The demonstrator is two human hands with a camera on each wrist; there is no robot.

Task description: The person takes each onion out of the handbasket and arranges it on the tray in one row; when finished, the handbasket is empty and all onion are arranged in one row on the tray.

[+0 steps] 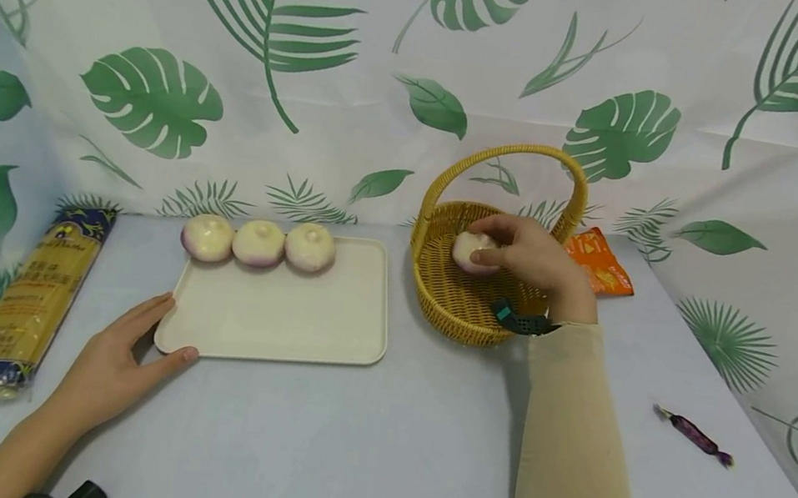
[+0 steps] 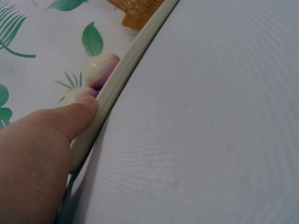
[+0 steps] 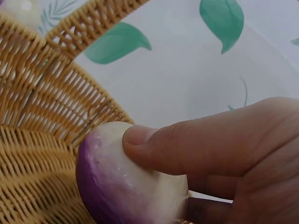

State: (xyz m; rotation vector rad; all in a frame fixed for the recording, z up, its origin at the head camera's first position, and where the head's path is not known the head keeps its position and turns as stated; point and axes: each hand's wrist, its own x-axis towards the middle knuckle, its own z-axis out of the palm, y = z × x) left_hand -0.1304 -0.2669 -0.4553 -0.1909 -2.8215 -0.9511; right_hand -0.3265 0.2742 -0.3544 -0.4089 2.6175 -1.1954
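My right hand grips a white-and-purple turnip inside the wicker basket, with the thumb across its pale side; the other fingers are partly hidden in the right wrist view. On the left, my left hand rests at the near left corner of a cream tray. Its thumb touches the tray's front rim, and its other fingers lie along the left side. Along the tray's back edge sit three more turnips in a row: a left one, a middle one and a right one.
A yellow-and-blue pasta packet lies left of the tray. Behind the basket's right side is an orange packet. A small purple wrapped candy lies at the right. Leaf-patterned cloth rises behind the table, and the basket's arched handle stands upright.
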